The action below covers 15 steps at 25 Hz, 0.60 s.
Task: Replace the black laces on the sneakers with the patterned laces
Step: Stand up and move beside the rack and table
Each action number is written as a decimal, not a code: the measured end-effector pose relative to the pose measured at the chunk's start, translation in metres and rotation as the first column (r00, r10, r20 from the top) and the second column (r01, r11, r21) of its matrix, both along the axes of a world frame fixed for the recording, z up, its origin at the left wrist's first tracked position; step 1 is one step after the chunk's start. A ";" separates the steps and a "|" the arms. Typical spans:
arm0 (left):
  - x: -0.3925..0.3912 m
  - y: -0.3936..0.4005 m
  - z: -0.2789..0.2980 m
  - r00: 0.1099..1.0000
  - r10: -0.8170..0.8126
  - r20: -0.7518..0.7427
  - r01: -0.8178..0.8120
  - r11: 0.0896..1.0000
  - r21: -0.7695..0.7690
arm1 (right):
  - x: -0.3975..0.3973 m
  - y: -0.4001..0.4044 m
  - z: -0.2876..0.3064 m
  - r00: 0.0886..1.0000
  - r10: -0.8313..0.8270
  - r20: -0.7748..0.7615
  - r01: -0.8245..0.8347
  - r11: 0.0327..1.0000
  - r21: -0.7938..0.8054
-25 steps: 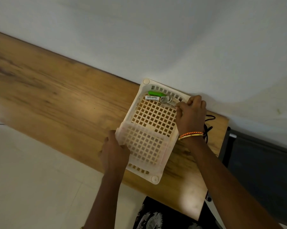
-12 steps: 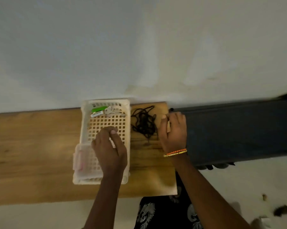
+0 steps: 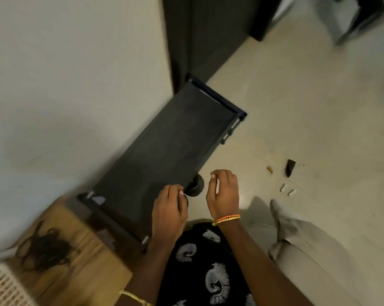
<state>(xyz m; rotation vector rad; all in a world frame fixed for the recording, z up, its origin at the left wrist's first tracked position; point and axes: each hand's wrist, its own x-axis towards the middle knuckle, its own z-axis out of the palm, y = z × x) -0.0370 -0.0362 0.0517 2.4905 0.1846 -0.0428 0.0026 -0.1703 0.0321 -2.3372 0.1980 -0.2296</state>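
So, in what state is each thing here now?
left hand: fingers loosely curled, holding nothing visible.
right hand: fingers loosely curled, seemingly empty.
black laces: loose tangle lying on the wooden table.
basket: on the table, only a corner visible.

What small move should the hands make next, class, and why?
Probably reach down toward the dark round thing below the black shelf. Both the left hand and right hand hover near it, holding nothing visible; black laces already lie on the table.
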 end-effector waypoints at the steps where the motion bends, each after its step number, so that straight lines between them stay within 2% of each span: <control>1: 0.005 -0.021 -0.005 0.998 -0.052 -0.032 0.052 0.999 -0.005 | 0.003 -0.023 -0.006 0.998 -0.054 -0.012 0.054 0.999 0.001; 4: 0.025 -0.092 -0.020 0.956 -0.263 -0.127 0.266 0.964 0.000 | 0.009 -0.109 -0.025 0.963 -0.261 -0.070 0.262 0.965 0.013; 8: 0.061 -0.177 -0.046 0.866 -0.448 -0.222 0.456 0.890 -0.017 | 0.014 -0.215 -0.065 0.848 -0.484 -0.218 0.493 0.870 -0.016; 11: 0.094 -0.233 -0.096 0.789 -0.564 -0.242 0.579 0.815 -0.013 | 0.016 -0.288 -0.117 0.710 -0.603 -0.365 0.631 0.774 -0.051; 15: 0.141 -0.303 -0.185 0.641 -0.679 -0.358 0.747 0.660 0.085 | 0.015 -0.374 -0.201 0.461 -0.677 -0.574 0.782 0.615 -0.098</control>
